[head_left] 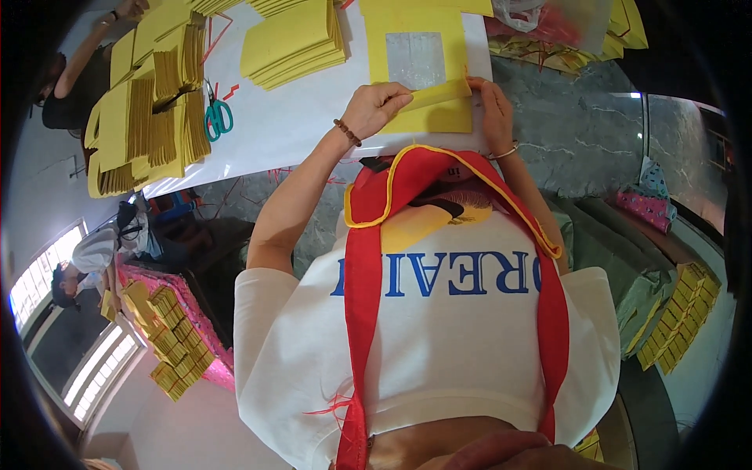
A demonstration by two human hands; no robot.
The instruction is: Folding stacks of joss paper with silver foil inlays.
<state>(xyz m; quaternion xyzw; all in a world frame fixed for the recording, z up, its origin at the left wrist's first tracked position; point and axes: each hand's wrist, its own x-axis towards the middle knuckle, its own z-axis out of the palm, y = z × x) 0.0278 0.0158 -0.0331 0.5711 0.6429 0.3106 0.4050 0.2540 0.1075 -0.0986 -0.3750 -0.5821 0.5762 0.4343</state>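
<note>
A yellow paper piece with a grey see-through window lies on the white table in front of me. A narrow flap of it is raised and folded across its near part. My left hand pinches the left end of this flap between thumb and fingers, and a beaded bracelet is on the wrist. At the flap's right end my right hand grips the corner with its fingertips, its palm turned inward. Some of the right fingers are hidden behind the hand.
Left of my hands are teal-handled scissors, red string bits, a yellow stack and larger yellow piles. Clear plastic bags sit at the far right. Other people work at the left, one beside more yellow bundles.
</note>
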